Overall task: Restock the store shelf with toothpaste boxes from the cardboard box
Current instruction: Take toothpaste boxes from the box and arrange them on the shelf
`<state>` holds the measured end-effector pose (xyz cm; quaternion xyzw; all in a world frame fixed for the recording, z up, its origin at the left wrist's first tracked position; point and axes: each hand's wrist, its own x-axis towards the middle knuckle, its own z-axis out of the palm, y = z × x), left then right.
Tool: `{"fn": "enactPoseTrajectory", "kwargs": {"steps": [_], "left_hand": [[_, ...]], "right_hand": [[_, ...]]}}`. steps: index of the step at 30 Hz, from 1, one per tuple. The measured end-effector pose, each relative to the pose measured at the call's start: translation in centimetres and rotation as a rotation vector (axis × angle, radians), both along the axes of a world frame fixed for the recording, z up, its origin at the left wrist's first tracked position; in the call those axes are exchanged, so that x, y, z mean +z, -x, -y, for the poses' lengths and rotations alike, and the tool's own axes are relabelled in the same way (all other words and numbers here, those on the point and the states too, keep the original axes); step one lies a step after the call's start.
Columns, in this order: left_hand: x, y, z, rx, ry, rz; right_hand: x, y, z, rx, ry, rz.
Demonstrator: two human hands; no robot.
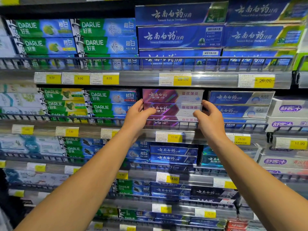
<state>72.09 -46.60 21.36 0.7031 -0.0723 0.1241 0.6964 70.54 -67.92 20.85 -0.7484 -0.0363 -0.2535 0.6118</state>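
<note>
Bare forearms reaching up from the lower corners toward the second shelf [150, 129]. Left hand [138, 114] curled round the left end of the purple boxes [173, 107], thumb across the face of the middle one, fingers behind its edge. Right hand [208, 117] gripping the right end likewise, thumb on the front, fingers tucked round the side. Purple stack three high behind the wire rail [183, 121], between green Darlie boxes [110, 104] to the left and blue boxes [240, 104] to the right. No cardboard box in view. Probably the placing step: seating and squaring the stack in its slot. Next, likely a push back flush, letting go with both hands, then back down for more stock.
</note>
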Motion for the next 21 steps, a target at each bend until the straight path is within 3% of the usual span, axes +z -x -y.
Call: {"fn": "enactPoseTrajectory", "kwargs": {"steps": [21], "left_hand": [[-0.15, 0.1, -0.53, -0.012, 0.012, 0.012]], "right_hand": [[-0.18, 0.01, 0.31, 0.033, -0.095, -0.002]]}}
